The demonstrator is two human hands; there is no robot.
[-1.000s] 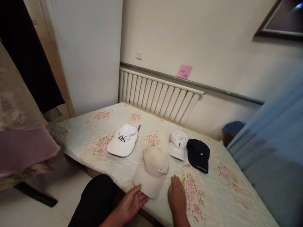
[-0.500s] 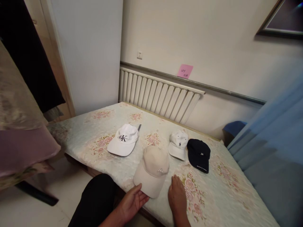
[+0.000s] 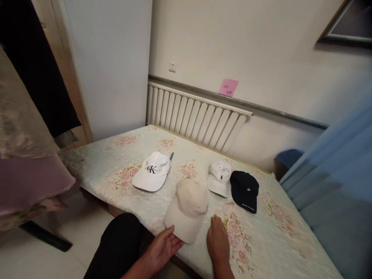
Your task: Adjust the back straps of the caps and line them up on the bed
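Observation:
A beige baseball cap (image 3: 190, 199) with a small emblem lies near the front edge of the bed (image 3: 122, 151), which has a floral cover. My left hand (image 3: 165, 248) grips the cap's brim, thumb on top and fingers underneath. To the right of the cap, my right hand (image 3: 217, 238) rests on the cover with its fingers curled in, holding nothing that I can see. Farther back on the left sits a white cap with black letters (image 3: 152, 170). A smaller white cap (image 3: 220, 178) and a black cap (image 3: 244, 190) stand side by side at the right.
Behind the bed is a white radiator (image 3: 194, 114), with a pink note (image 3: 228, 87) above it. A blue curtain (image 3: 328, 186) hangs at the right, near a dark blue bin-like object (image 3: 287, 159). Hanging clothes (image 3: 26, 108) are at the left. My knee (image 3: 122, 236) is by the bed edge.

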